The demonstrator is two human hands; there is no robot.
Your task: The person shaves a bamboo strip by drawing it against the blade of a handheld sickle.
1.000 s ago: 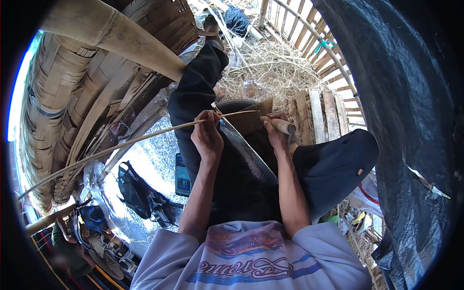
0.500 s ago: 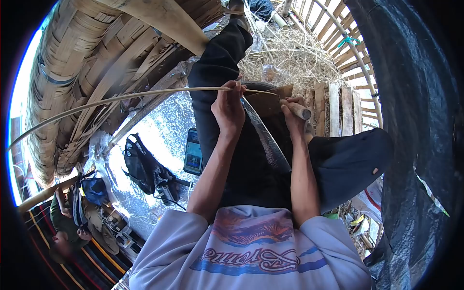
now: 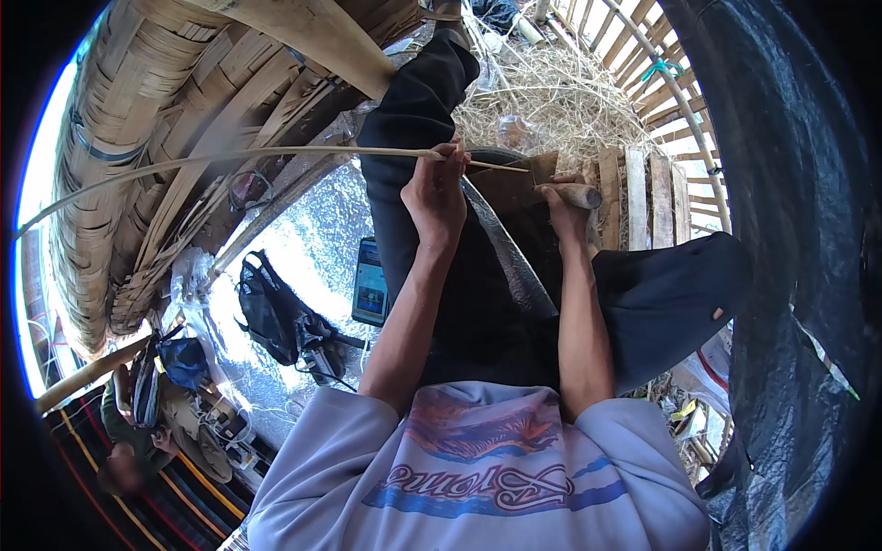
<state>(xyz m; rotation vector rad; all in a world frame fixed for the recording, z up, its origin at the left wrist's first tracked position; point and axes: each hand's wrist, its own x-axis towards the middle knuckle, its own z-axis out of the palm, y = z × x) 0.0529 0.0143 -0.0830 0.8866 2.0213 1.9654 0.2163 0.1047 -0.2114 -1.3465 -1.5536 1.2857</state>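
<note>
With twelve at the top of the view, the long strip [image 3: 303, 149] starts at the far left, its tail passing in front of the woven bamboo [image 3: 138, 184]; whether they touch, I cannot tell. It bows gently up and across to the left hand [image 3: 435, 188], which pinches it tightly near its right end. From that hand, the long part runs out toward nine o'clock, another person [image 3: 138, 450] sits well apart between seven and eight, the backpack [image 3: 271, 317] lies at eight, the phone [image 3: 369, 285] at seven, and the thick bamboo pole [image 3: 312, 37] slants at about eleven, crowding that side.

Beyond the left hand, the strip's short end points just past three o'clock, across the brown board [image 3: 496, 197]. The left hand is on the strip itself; the right hand [image 3: 565, 209], between three and four from it, is nearest the tip. The right hand is wrapped around a wooden handle [image 3: 581, 196], whose butt points to three; its working end is too small to make out. Tip and right hand are just beside each other, with a small gap between.

Straw [image 3: 560, 101] spreads toward twelve from the tip. Right of the hands, the bent knee [image 3: 675, 275] bounds four o'clock, wooden slats [image 3: 636, 202] lie at three, and the black tarp [image 3: 790, 184] hangs farther out.
</note>
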